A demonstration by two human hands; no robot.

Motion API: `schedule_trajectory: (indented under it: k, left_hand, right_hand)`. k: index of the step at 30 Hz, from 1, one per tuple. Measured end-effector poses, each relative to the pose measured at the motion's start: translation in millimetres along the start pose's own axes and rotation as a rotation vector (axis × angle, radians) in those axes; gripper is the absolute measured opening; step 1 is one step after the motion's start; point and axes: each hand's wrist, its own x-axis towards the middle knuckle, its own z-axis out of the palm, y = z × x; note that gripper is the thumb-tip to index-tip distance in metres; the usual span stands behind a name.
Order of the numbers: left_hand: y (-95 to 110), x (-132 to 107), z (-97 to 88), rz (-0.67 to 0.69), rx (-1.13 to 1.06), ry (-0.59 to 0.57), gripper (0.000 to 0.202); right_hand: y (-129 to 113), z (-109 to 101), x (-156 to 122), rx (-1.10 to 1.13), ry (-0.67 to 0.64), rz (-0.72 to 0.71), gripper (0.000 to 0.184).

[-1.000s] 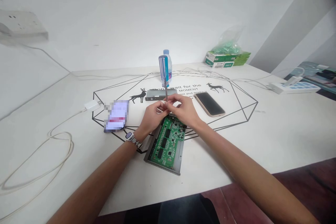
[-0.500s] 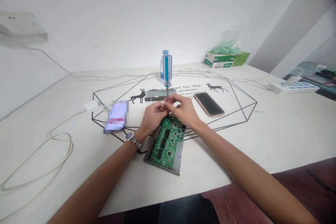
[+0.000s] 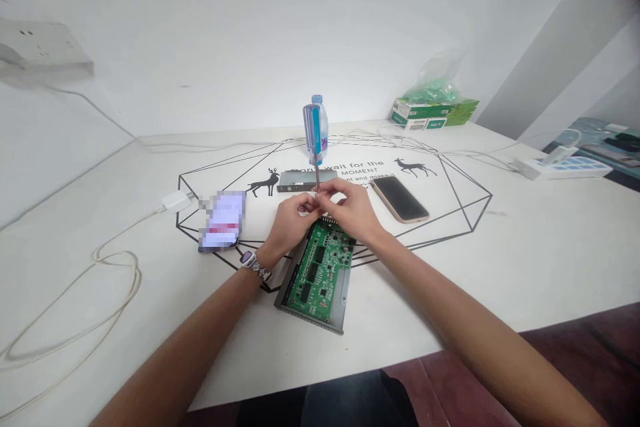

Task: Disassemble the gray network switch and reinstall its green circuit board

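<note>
A green circuit board [image 3: 320,270] lies in an open grey metal case [image 3: 343,293] on the white table. Over its far left corner stands a screwdriver [image 3: 313,133] with a clear and blue handle, upright, tip hidden between my fingers. My left hand [image 3: 290,221] and my right hand [image 3: 350,208] both pinch its metal shaft low down, fingers closed. A watch sits on my left wrist.
A grey metal cover [image 3: 306,180] lies just behind the hands, a water bottle [image 3: 320,119] behind it. A dark phone [image 3: 399,198] lies right, a lit phone [image 3: 222,220] left with a charger and white cable [image 3: 115,267]. A green box [image 3: 433,111] and power strip [image 3: 563,165] stand far right.
The screwdriver handle swayed slightly right and then back left while both hands stayed on its shaft. Nothing else moved.
</note>
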Motion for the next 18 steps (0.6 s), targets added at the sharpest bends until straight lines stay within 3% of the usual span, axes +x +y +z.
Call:
schedule_trajectory:
  k: [3,7,11,18]
  left_hand:
    - [1.0,0.0,1.5,0.002,0.041,0.032,0.016]
    - [4.4,-3.1,-0.7,0.029,0.105,-0.03,0.017]
    - [5.3,-3.4,-2.5,0.052,0.093,-0.026,0.023]
    - [5.4,1.0,0.2,-0.008,0.046,0.029,0.026]
  right_hand:
    - [-1.9,0.9,-0.7,0.012,-0.019,0.014,0.014]
    - [-4.8,0.0,-1.8,0.072,-0.013,0.034,0.029]
    - [-5.4,-0.7,-1.8,0.046,-0.015,0.03,0.009]
    - [-2.0,0.1,-0.9,0.022,-0.027,0.022,0.016]
